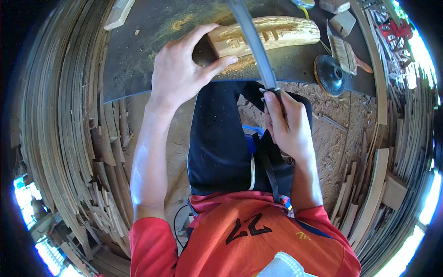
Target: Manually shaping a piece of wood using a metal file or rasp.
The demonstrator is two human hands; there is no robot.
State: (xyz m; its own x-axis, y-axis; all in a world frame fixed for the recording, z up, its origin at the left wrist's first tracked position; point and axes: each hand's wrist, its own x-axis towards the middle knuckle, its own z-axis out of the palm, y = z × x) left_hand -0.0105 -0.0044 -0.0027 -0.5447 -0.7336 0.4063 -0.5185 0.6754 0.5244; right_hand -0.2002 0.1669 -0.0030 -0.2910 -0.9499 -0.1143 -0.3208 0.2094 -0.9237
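My left hand [180,64] grips the squared left end of a pale, slightly curved piece of wood [290,31], fingers over the far side and thumb along the near side. Several small notches show on its upper face. In my right hand [290,120] is a long tool with a flat steel blade [255,41], its dark handle wrapped by my fingers. The blade points away from me and crosses over the middle of the wood; whether it touches cannot be told. Its far tip runs out of view at the top.
Sawdust lies on the dark tabletop [138,60]. Right of the wood are a round black sanding disc [330,74], a paintbrush [344,53] and wood blocks [342,22]. Another block [119,14] sits far left. Stacked boards [60,115] line both sides.
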